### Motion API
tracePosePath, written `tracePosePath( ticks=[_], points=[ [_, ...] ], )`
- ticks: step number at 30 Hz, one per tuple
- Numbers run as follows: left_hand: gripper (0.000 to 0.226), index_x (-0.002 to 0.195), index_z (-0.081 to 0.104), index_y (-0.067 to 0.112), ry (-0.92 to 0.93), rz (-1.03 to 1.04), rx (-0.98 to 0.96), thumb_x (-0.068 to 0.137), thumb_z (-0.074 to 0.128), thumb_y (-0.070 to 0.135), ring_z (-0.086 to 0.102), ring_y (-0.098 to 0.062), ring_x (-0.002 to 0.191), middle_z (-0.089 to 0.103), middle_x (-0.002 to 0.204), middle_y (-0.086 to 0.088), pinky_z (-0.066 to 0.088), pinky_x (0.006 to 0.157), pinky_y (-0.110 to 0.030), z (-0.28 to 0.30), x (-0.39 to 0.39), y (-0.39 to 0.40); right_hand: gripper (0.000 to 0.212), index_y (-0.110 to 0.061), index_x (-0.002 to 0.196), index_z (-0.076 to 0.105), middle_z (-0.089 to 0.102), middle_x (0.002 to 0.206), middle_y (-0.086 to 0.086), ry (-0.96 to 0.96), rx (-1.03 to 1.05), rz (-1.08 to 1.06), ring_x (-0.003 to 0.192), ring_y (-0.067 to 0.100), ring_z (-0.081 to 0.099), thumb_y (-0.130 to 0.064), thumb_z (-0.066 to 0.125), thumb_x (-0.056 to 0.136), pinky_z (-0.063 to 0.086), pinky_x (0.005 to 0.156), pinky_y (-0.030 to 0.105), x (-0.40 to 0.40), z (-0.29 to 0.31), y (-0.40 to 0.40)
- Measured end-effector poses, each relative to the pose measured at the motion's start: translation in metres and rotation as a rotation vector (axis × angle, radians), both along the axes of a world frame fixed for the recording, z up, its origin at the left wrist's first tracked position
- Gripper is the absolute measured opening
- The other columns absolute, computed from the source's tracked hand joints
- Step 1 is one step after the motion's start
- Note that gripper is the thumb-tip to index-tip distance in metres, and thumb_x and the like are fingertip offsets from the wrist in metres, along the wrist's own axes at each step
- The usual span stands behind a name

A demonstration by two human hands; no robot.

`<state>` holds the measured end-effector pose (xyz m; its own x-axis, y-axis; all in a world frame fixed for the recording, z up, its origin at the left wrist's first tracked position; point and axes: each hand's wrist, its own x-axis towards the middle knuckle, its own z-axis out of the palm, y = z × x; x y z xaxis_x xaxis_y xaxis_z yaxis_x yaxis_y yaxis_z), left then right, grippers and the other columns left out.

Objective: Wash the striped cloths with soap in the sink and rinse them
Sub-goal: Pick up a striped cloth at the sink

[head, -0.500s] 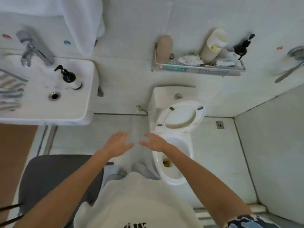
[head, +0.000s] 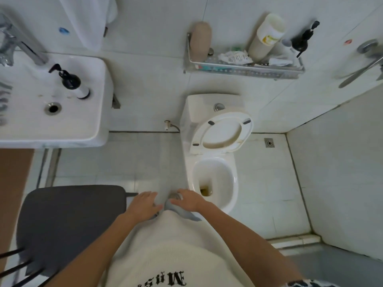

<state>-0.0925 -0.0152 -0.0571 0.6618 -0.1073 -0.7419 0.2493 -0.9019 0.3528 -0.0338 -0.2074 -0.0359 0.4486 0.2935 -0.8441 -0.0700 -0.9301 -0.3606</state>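
Note:
A white sink [head: 97, 112] hangs at the upper left, with a chrome tap [head: 22, 46] over it and a black-topped soap pump bottle [head: 71, 82] standing in the basin near the drain [head: 52, 108]. A grey-striped cloth [head: 4, 100] lies at the sink's left edge, mostly cut off by the frame. My left hand [head: 144, 205] and my right hand [head: 187, 200] hang low in front of my body, fingers relaxed and holding nothing, far from the sink.
A toilet [head: 213, 154] with its seat up stands to the right of centre. A wall rack [head: 244, 67] above it carries bottles and packets. A dark grey chair [head: 70, 220] sits at the lower left. A white towel [head: 87, 19] hangs above the sink.
Both hands have dropped lower and closer to my body. The view has shifted slightly, bringing more of the sink into the frame.

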Motion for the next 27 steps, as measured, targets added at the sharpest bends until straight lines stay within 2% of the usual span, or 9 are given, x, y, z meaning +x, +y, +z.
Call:
tracePosePath(
  ticks=[3,6,8,10,17,24,27],
  points=[
    [0.072,0.139,0.046,0.013,-0.001,0.022,-0.014,0.09,0.041,0.065,0.044,-0.023,0.13,0.049,0.144,-0.007,0.035,0.105,-0.034,0.002,-0.004,0.006,0.069,-0.012,0.144,0.041,0.046,0.146,0.011,-0.031,0.013,-0.01,0.13,0.03,0.046,-0.058,0.049,0.093,0.036,0.104,0.037,-0.004,0.005,-0.004],
    [0.069,0.149,0.032,0.01,-0.008,0.018,-0.009,0.096,0.048,0.051,0.032,-0.024,0.142,0.035,0.154,-0.009,0.025,0.114,-0.033,0.011,-0.001,0.009,0.067,-0.01,0.147,0.037,0.042,0.15,0.011,-0.05,0.006,-0.012,0.135,0.03,0.042,-0.052,0.049,0.096,0.033,0.107,0.035,-0.002,0.017,-0.001],
    [0.069,0.151,0.029,0.011,-0.016,0.031,-0.019,0.097,0.048,0.05,0.029,-0.023,0.144,0.032,0.157,-0.008,0.023,0.116,-0.033,0.011,0.0,0.014,0.064,-0.009,0.147,0.037,0.041,0.151,0.012,-0.046,-0.016,0.007,0.136,0.031,0.041,-0.049,0.047,0.098,0.032,0.109,0.036,0.001,0.023,0.004],
    [0.068,0.151,0.028,0.012,-0.026,0.043,-0.038,0.098,0.046,0.05,0.027,-0.023,0.145,0.03,0.157,-0.008,0.021,0.117,-0.034,0.012,0.001,0.018,0.066,-0.009,0.145,0.037,0.043,0.149,0.012,-0.043,-0.046,0.006,0.134,0.03,0.043,-0.053,0.047,0.097,0.034,0.109,0.038,0.004,0.022,0.01],
    [0.067,0.152,0.027,0.013,-0.063,-0.005,-0.037,0.098,0.044,0.05,0.026,-0.023,0.145,0.029,0.158,-0.008,0.02,0.118,-0.034,0.014,0.009,0.029,0.075,-0.013,0.148,0.035,0.042,0.15,0.01,-0.116,-0.068,-0.016,0.134,0.029,0.043,-0.061,0.046,0.092,0.035,0.109,0.039,0.006,0.02,0.025],
    [0.065,0.15,0.031,0.013,-0.027,-0.026,-0.022,0.098,0.044,0.05,0.03,-0.024,0.143,0.033,0.156,-0.008,0.024,0.116,-0.034,0.01,0.034,0.032,0.062,-0.011,0.144,0.04,0.046,0.145,0.014,-0.11,-0.054,0.027,0.131,0.03,0.046,-0.05,0.048,0.097,0.036,0.107,0.038,0.031,0.013,0.028],
    [0.063,0.147,0.035,0.011,-0.006,0.002,-0.017,0.098,0.043,0.049,0.034,-0.025,0.14,0.037,0.153,-0.01,0.027,0.113,-0.032,0.009,0.058,0.033,0.063,-0.01,0.145,0.038,0.045,0.146,0.014,-0.097,-0.035,0.04,0.131,0.031,0.045,-0.05,0.047,0.097,0.035,0.108,0.038,0.057,0.003,0.03]
  ],
)
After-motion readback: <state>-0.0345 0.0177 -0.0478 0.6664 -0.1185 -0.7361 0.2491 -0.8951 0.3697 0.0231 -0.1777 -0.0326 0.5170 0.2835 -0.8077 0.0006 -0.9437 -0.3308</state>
